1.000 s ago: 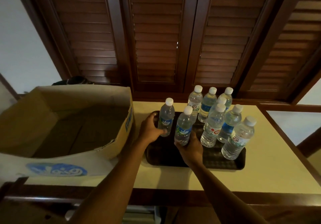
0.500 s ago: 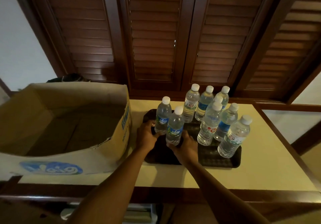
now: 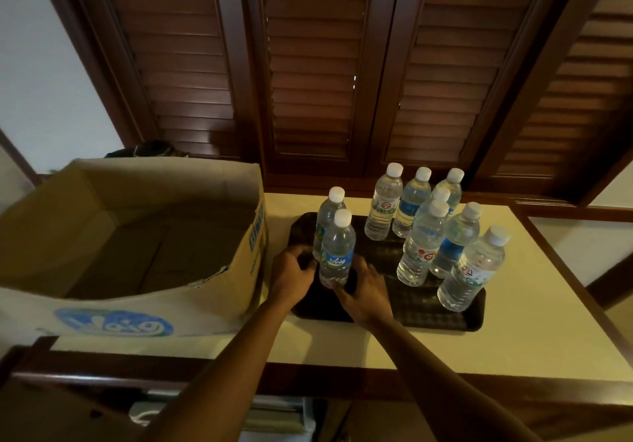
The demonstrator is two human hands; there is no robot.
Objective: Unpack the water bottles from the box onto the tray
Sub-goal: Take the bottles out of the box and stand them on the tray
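Observation:
A dark tray lies on the cream tabletop, right of an open cardboard box whose inside shows only bare cardboard. Two clear water bottles with white caps stand at the tray's left end, one right behind the other. My left hand curls around the base of the rear bottle. My right hand grips the base of the front bottle from the right. Several more bottles stand upright in a cluster on the tray's right half.
The cream table has a dark wooden rim, with bare surface right of the tray. Brown louvred shutters rise directly behind it. A dark object sits behind the box.
My hands have drawn the two left bottles together: the front bottle slid left until it stands before the rear one. Both hands dropped lower, to the bottle bases.

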